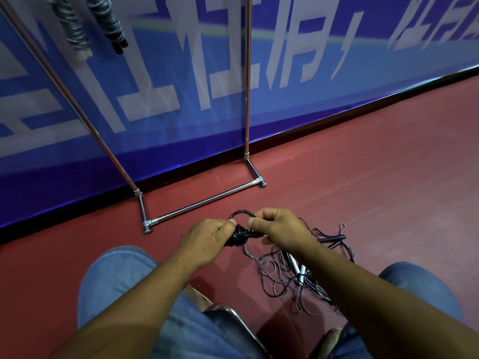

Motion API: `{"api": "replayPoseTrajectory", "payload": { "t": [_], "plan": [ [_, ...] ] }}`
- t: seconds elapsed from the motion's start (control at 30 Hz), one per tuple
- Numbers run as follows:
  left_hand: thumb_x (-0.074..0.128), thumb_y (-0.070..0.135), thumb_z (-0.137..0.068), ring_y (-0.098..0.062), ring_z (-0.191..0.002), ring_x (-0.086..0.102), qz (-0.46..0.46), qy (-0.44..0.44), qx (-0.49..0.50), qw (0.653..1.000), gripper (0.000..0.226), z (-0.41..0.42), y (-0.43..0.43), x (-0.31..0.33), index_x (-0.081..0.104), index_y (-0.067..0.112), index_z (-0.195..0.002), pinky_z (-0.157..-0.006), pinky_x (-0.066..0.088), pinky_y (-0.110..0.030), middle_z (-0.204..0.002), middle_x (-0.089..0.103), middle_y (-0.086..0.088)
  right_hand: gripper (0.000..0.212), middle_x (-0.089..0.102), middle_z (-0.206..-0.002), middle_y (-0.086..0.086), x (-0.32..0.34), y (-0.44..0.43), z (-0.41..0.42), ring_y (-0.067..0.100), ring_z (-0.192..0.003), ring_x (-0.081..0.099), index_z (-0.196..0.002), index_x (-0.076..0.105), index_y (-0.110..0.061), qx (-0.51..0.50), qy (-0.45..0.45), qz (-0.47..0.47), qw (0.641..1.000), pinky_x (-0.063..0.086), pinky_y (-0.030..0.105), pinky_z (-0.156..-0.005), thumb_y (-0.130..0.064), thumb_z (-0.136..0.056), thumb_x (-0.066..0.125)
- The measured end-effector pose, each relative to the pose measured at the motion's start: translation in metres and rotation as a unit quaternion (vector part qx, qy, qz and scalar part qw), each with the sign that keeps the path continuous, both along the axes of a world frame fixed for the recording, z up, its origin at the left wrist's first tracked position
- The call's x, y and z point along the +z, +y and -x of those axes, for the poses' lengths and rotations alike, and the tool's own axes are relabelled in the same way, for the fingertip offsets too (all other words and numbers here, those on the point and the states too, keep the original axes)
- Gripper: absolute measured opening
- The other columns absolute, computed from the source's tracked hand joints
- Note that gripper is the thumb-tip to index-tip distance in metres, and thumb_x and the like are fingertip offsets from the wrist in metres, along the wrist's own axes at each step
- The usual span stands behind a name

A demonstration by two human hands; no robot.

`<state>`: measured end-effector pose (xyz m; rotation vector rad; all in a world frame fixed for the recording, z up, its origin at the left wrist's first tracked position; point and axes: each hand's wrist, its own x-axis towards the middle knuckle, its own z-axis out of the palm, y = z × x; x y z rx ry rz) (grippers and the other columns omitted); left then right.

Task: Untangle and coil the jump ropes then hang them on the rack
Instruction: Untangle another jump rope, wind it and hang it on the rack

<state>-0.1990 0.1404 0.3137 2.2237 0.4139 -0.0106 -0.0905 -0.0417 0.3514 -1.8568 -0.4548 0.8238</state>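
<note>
red floor [363,164]; black rope [239,237] tightly coiled, looped.

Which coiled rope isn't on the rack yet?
The black bundle gripped between the left hand and right hand. The other two, a grey coil and a black coil, hang from the rack at top left.

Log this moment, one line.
left hand: holds coiled black rope | right hand: pinches its loop | tangle: floor | rack: two coils hung
</note>
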Motion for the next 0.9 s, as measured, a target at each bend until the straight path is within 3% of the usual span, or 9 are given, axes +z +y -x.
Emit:
{"api": "replayPoseTrajectory", "payload": {
  "t": [0.1, 0.23, 0.37, 0.53, 0.67, 0.8, 0.9],
  "plan": [
    [0.033, 0.073, -0.087, -0.016, -0.057, 0.052, 0.027, -0.009, 0.025, 0.999, 0.060, -0.001, -0.003, 0.002, 0.063, 0.026, -0.065, -0.061, 0.049, -0.042, -0.057, 0.056, 0.004, 0.029, 0.076, -0.096, 0.013, 0.002, 0.003, 0.005, 0.027, -0.080, 0.076, -0.097, 0.070, -0.007, -0.008, 0.093, -0.028, 0.995, 0.058, 0.040, -0.072, -0.033, -0.103, 0.058],
    [0.034, 0.073, -0.080, -0.013, -0.052, 0.053, 0.068, 0.009, 0.078, 0.995, 0.058, 0.003, -0.006, -0.002, 0.065, 0.028, -0.058, -0.058, 0.045, -0.035, -0.053, 0.060, 0.006, 0.026, 0.073, -0.109, 0.015, 0.007, 0.006, 0.003, 0.032, -0.077, 0.075, -0.100, 0.070, -0.013, 0.008, 0.141, 0.003, 0.990, 0.058, 0.035, -0.063, -0.031, -0.105, 0.051],
    [0.041, 0.070, -0.078, -0.017, -0.052, 0.058, 0.152, 0.012, 0.130, 0.980, 0.059, 0.004, -0.012, 0.002, 0.070, 0.023, -0.058, -0.057, 0.045, -0.033, -0.055, 0.065, -0.003, 0.027, 0.076, -0.097, 0.016, 0.019, 0.008, -0.006, 0.028, -0.075, 0.074, -0.106, 0.068, -0.011, 0.067, 0.140, 0.059, 0.986, 0.057, 0.035, -0.065, -0.029, -0.105, 0.048],
    [0.043, 0.040, -0.106, -0.022, -0.051, 0.058, 0.201, 0.044, 0.197, 0.959, 0.054, -0.005, -0.013, 0.012, 0.070, 0.005, -0.076, -0.046, 0.044, -0.025, -0.063, 0.065, -0.013, 0.028, 0.070, -0.094, 0.005, 0.024, 0.016, -0.007, 0.018, -0.074, 0.073, -0.108, 0.072, -0.012, 0.044, 0.086, 0.016, 0.995, 0.058, 0.033, -0.064, -0.031, -0.105, 0.051],
    [0.043, 0.042, -0.106, -0.022, -0.050, 0.058, 0.205, 0.034, 0.237, 0.949, 0.053, -0.007, -0.010, 0.020, 0.071, 0.010, -0.075, -0.046, 0.042, -0.024, -0.061, 0.066, -0.011, 0.024, 0.070, -0.089, 0.010, 0.022, 0.022, -0.003, 0.009, -0.072, 0.068, -0.116, 0.073, -0.018, 0.061, 0.019, -0.028, 0.998, 0.056, 0.028, -0.066, -0.008, -0.099, 0.059],
    [0.042, 0.044, -0.106, -0.021, -0.050, 0.056, 0.233, 0.013, 0.271, 0.934, 0.055, -0.008, -0.008, 0.028, 0.071, 0.009, -0.074, -0.048, 0.040, -0.024, -0.058, 0.064, -0.007, 0.038, 0.060, -0.080, 0.008, 0.021, 0.035, 0.000, 0.013, -0.061, 0.064, -0.120, 0.068, -0.024, -0.017, 0.040, -0.075, 0.996, 0.053, 0.030, -0.058, 0.004, -0.097, 0.057],
    [0.042, 0.048, -0.105, -0.020, -0.052, 0.056, 0.276, -0.002, 0.325, 0.905, 0.057, -0.007, -0.003, 0.032, 0.073, 0.005, -0.085, -0.047, 0.040, -0.024, -0.061, 0.065, -0.006, 0.033, 0.058, -0.079, 0.014, 0.027, 0.041, -0.007, 0.019, -0.057, 0.057, -0.117, 0.065, -0.015, -0.103, 0.097, -0.133, 0.981, 0.045, 0.028, -0.050, 0.008, -0.094, 0.057]
  ]
}}
